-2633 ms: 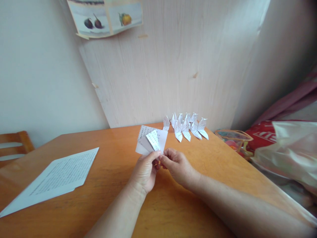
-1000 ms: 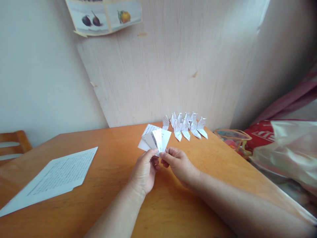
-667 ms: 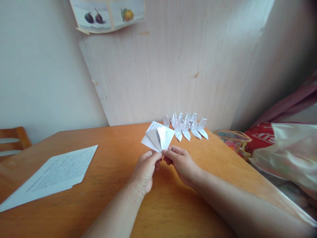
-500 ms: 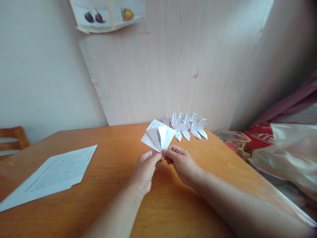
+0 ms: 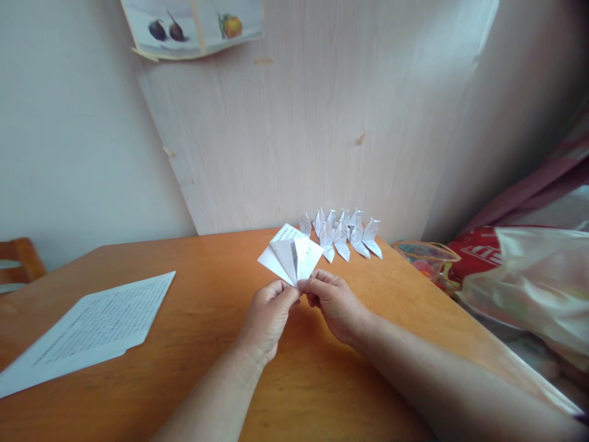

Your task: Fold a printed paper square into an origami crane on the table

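A folded sheet of printed paper (image 5: 291, 253), fanned out in white flaps with a narrow pleat in its middle, is held above the table. My left hand (image 5: 269, 316) pinches its lower point between thumb and fingers. Right beside it, my right hand (image 5: 338, 301) grips the same point, thumb on top. Both hands are closed and their fingertips nearly touch. Behind the paper, several folded paper cranes (image 5: 341, 236) of printed paper stand in rows near the table's back edge.
Flat printed sheets (image 5: 105, 322) lie on the left of the wooden table (image 5: 193, 380). A wooden chair (image 5: 21, 261) stands beyond the left edge. Past the right edge are a plastic bag (image 5: 529, 288) and a red bag (image 5: 476, 248). A board (image 5: 294, 135) rises behind the table.
The paper's middle pleat has opened or closed slightly, and its flaps have tilted a little. Both hands keep their pinch. The whole view has shifted slightly.
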Demonstrator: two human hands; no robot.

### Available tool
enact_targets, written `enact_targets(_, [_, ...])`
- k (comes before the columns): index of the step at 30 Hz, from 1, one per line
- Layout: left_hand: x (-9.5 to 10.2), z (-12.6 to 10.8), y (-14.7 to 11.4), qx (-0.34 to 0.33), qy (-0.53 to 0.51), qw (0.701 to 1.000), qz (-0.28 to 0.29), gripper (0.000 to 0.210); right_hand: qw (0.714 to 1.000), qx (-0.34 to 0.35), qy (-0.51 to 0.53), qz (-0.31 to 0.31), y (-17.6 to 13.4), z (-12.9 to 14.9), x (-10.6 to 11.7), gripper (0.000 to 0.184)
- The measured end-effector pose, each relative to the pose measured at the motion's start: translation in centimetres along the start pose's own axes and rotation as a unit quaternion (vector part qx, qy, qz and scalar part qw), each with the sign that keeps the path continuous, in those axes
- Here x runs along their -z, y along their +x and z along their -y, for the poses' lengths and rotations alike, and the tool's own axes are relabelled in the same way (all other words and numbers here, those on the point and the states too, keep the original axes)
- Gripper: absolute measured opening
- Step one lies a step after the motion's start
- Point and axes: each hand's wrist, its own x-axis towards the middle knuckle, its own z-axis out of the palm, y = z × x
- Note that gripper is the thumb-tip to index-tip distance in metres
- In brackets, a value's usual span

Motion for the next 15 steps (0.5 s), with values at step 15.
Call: enact_targets(15, [-0.36,-0.57,-0.26,-0.009,0.000,1.000,0.011,0.016,0.999,-0.018,0.046,0.007,0.33,0.07,0.32,0.017])
